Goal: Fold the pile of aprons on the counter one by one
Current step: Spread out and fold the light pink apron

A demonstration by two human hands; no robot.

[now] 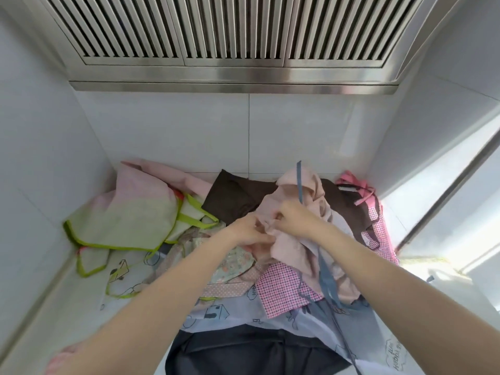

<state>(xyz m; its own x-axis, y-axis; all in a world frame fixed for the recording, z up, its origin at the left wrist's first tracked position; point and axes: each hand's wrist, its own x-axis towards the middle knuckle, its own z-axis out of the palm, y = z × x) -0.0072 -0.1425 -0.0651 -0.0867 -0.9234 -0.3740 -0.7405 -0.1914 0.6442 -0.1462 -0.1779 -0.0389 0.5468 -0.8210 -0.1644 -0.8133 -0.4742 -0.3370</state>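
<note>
Gripping the pale pink cloth apron (292,212) with blue-grey straps, our left hand (250,232) and right hand (293,220) pinch its bunched fabric together above the heap of crumpled aprons (235,255) covering the white worktop (89,301), under the steel slatted hood (232,41).

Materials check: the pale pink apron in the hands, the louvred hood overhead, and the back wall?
Pale pink apron with blue-grey straps: soft matte woven cloth, probably cotton, since it bunches in soft creases where left hand and right hand pinch it.
Louvred hood: brushed stainless steel by its linear sheen.
Back wall: glossy white tile, probably ceramic, with a grout line and soft reflections.
</note>
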